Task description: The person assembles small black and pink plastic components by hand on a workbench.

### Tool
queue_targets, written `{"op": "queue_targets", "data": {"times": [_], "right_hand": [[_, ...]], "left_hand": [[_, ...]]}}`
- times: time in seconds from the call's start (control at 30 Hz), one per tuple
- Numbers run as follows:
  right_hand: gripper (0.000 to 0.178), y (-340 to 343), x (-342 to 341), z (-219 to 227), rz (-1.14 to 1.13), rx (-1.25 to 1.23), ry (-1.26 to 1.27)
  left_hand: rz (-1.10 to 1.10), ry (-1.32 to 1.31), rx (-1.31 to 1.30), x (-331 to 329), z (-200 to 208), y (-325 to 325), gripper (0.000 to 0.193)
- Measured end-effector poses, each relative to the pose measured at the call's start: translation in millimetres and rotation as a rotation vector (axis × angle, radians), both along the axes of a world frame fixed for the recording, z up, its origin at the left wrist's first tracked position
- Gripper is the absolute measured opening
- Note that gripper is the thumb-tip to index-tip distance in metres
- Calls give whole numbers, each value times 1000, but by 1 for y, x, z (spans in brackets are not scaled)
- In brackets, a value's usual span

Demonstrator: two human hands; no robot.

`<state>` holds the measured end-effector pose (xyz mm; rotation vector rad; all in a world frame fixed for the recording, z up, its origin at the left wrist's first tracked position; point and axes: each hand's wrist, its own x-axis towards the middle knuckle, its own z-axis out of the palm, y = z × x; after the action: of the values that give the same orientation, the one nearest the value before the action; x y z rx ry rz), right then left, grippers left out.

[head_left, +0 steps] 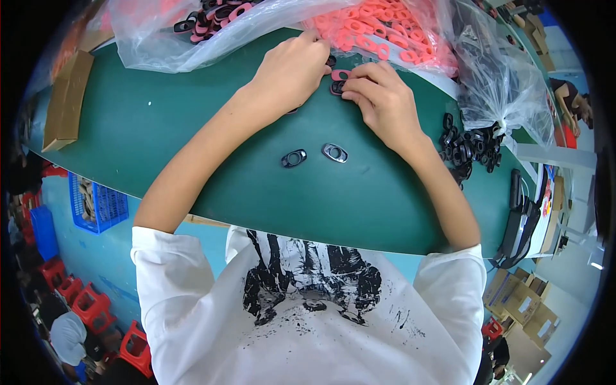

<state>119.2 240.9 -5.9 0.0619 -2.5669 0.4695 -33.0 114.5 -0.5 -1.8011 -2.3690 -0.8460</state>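
At the far middle of the green table, my two hands work close together. My right hand is closed, its thumb and fingers pinching a small black oval piece with a hole. A pink oval piece lies against it, by the fingertips. My left hand has its fingers curled together; a dark rounded piece peeks out beside them, mostly hidden. Nearer me lie two separate dark oval pieces with ring-shaped holes, a black one and a grey-rimmed one.
Clear plastic bags along the far edge hold pink oval rings and mixed black-and-pink pieces. Black parts are heaped at right, beside a tied bag. A cardboard box stands at left; a black device sits at the right edge.
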Motion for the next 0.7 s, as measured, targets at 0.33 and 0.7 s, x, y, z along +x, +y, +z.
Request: {"op": "queue_targets", "data": {"times": [0.33, 0.7], "right_hand": [[12, 1, -2, 4, 4, 102, -26], [17, -23, 77, 23, -98, -16, -26]], "left_hand": [[-36, 128, -56, -5, 0, 7, 14], [-21, -20, -152, -21, 27, -99, 19]]}}
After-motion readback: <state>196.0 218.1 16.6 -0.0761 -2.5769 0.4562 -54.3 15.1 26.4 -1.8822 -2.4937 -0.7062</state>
